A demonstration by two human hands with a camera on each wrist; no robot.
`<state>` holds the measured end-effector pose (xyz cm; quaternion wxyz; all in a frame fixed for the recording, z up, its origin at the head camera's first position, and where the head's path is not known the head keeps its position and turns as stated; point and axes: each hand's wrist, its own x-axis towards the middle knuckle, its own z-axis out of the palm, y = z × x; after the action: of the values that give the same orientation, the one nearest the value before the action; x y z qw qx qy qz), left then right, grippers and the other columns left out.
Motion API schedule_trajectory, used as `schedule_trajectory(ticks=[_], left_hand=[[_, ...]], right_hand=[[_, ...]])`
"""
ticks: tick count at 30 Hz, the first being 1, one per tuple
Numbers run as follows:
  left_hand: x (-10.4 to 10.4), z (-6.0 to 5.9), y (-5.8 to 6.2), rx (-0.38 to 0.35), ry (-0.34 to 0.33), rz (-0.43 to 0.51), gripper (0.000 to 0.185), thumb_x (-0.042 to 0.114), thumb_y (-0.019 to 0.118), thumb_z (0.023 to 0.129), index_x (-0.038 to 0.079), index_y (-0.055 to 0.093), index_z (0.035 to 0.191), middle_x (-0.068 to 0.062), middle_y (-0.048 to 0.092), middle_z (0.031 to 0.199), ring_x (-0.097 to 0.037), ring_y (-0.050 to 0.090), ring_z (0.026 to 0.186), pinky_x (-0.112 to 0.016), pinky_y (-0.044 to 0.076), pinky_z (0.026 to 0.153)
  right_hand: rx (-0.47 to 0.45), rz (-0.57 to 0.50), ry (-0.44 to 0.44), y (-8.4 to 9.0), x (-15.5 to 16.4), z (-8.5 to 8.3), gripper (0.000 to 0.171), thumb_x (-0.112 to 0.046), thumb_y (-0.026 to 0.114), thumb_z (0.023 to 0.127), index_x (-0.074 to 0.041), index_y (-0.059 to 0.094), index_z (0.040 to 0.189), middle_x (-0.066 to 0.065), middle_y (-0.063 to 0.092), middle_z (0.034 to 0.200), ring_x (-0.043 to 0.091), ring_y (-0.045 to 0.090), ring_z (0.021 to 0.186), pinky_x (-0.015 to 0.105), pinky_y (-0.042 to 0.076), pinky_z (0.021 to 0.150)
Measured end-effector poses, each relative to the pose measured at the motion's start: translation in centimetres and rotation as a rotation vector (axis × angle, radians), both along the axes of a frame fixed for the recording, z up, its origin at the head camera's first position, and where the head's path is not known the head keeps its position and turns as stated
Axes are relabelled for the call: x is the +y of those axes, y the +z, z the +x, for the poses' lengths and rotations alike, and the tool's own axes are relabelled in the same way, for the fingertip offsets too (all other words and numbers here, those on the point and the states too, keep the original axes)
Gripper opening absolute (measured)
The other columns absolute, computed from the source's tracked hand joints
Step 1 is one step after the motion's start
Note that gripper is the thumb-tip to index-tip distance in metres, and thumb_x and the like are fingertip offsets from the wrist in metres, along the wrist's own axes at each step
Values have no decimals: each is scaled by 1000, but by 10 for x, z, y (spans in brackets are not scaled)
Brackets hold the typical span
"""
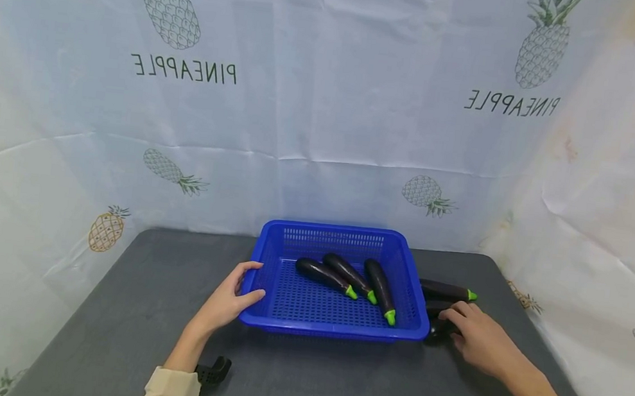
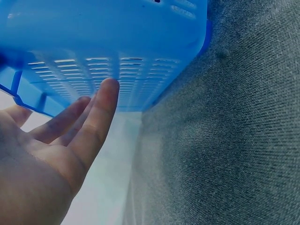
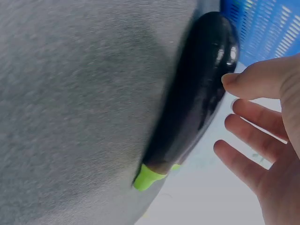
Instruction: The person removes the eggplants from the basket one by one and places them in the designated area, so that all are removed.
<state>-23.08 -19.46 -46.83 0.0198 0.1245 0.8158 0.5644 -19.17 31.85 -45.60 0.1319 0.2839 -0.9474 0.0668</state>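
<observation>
Head view: a left hand (image 1: 228,298), fingers spread in a loose touch rather than a firm hold, meets the left rim of a blue basket (image 1: 333,329). Right of the basket, a right hand (image 1: 474,334), partly open with fingers apart, has its thumb at the nearest eggplant (image 3: 194,93), not yet wrapped around it. That smooth, rounded skin could roll if only the thumb pushes; a bump could shift the lightly steadied basket. Count: one basket, two hands, three eggplants inside (image 1: 323,276), apparently three beside it, partly hidden.
</observation>
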Motion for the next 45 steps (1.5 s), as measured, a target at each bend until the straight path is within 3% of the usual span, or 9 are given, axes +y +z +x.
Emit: schedule_trajectory(ticks=[6, 12, 20, 28, 45], left_hand=[[1, 1, -1, -4, 5, 2, 57, 14, 67, 98, 12, 40, 149, -24, 39, 154, -44, 42, 139, -62, 39, 108], [0, 0, -4, 0, 7, 1, 57, 14, 67, 99, 13, 41, 149, -24, 38, 154, -45, 42, 139, -62, 40, 107], [-1, 0, -2, 3, 12, 4, 56, 14, 67, 99, 12, 41, 149, -25, 41, 152, -45, 45, 136, -61, 45, 103], [-1, 1, -2, -3, 10, 2, 57, 16, 68, 99, 13, 41, 149, -25, 41, 152, -44, 45, 136, -61, 44, 104], [-1, 1, -1, -9, 9, -2, 58, 20, 69, 98, 13, 41, 149, -25, 40, 153, -45, 45, 137, -60, 45, 103]], right_hand=[[9, -37, -53, 9, -6, 1, 32, 0, 78, 83, -9, 70, 112, 3, 63, 107, 24, 63, 92, 38, 51, 67], [22, -118, -84, 21, -13, 0, 30, -1, 73, 88, -8, 69, 117, 7, 64, 113, 28, 63, 100, 42, 52, 70], [-69, -271, -143, 32, -28, 2, 30, -15, 66, 99, -8, 64, 129, 10, 64, 119, 29, 63, 102, 48, 53, 74], [-226, -479, -146, 26, -40, -3, 46, -30, 57, 106, -4, 53, 143, 14, 61, 126, 27, 64, 107, 50, 54, 87], [-388, -594, -180, 5, -57, -15, 65, -44, 59, 102, -10, 41, 154, 23, 52, 143, 38, 60, 117, 57, 53, 92]])
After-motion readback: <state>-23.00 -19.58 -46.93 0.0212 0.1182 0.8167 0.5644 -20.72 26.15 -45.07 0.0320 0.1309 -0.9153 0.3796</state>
